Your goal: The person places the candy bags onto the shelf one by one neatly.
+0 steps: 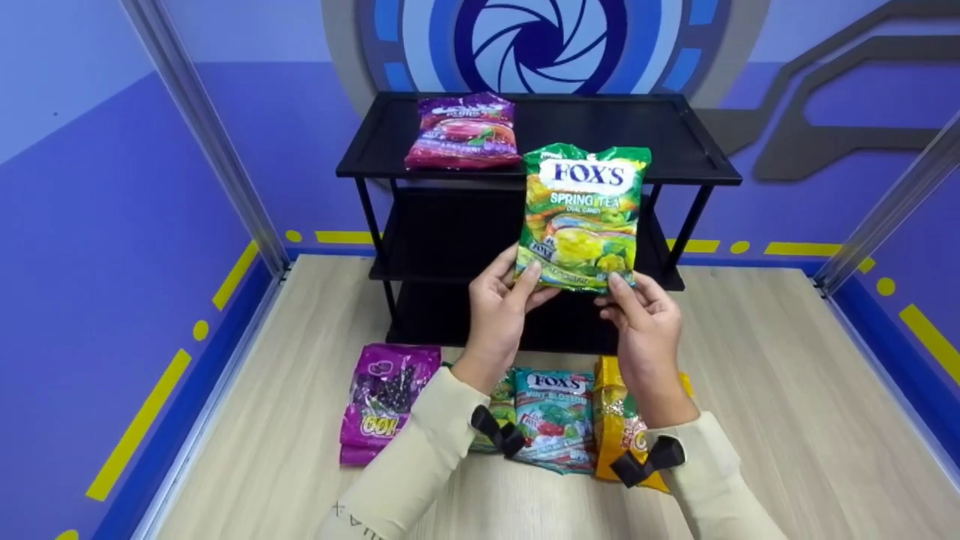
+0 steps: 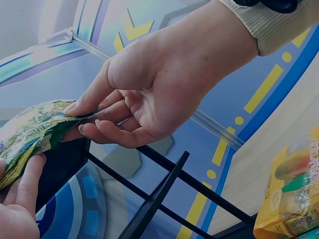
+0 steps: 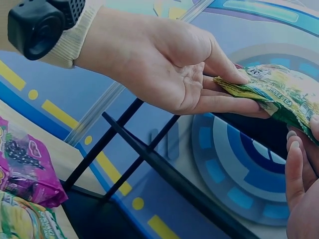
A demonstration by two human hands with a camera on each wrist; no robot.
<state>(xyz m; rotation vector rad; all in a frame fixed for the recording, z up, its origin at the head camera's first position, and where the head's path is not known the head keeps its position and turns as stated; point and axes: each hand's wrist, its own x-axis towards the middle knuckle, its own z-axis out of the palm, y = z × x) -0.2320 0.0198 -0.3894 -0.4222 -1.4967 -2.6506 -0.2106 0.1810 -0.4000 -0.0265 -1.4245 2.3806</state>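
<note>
Both hands hold up a green bag of Fox's Spring Tea candy point(image 1: 583, 217), upright with its printed front facing the head camera. The left hand point(image 1: 501, 300) pinches its lower left corner, thumb on the front and fingers behind. At the lower right corner, the right hand point(image 1: 646, 319) grips it the same way. In the head view the bag overlaps the front edge of the black shelf's top tier point(image 1: 600, 127). The right wrist view shows the right thumb on the bag point(image 3: 286, 92) near its crimped edge. A purple-red candy bag point(image 1: 463, 135) lies on the top tier, left of the held bag.
On the wooden table point(image 1: 780, 375), in front of the shelf, lie a magenta bag point(image 1: 386, 397), a green bag point(image 1: 504, 401) partly hidden by the left forearm, a teal Fox's Mint Blossom bag point(image 1: 555, 420) and yellow-orange packaging point(image 1: 611, 420). Blue printed walls point(image 1: 247, 150) enclose the table.
</note>
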